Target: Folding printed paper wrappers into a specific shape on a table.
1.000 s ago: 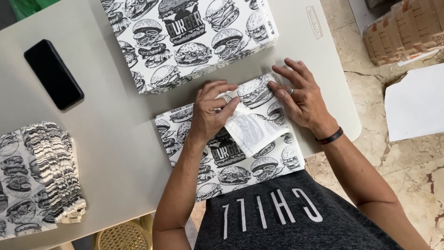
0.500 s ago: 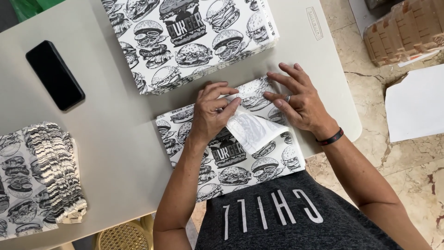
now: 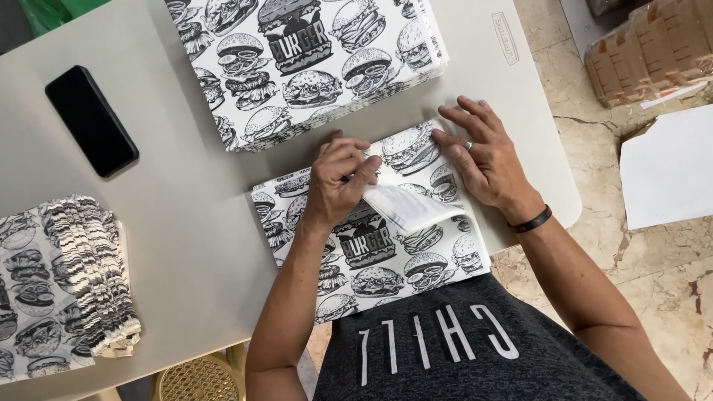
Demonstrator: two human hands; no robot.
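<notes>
Both hands [image 3: 416, 163] fold a printed sheet [image 3: 371, 245] lying crosswise.

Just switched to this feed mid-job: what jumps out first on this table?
The burger-printed paper sheet at the near table edge draws the eye: the left hand pinches a folded-over white flap while the right hand presses flat on the sheet's far right corner. Beyond them lies a stack of flat printed sheets; a pile of folded ones sits at the left edge, with a black phone above it.
</notes>
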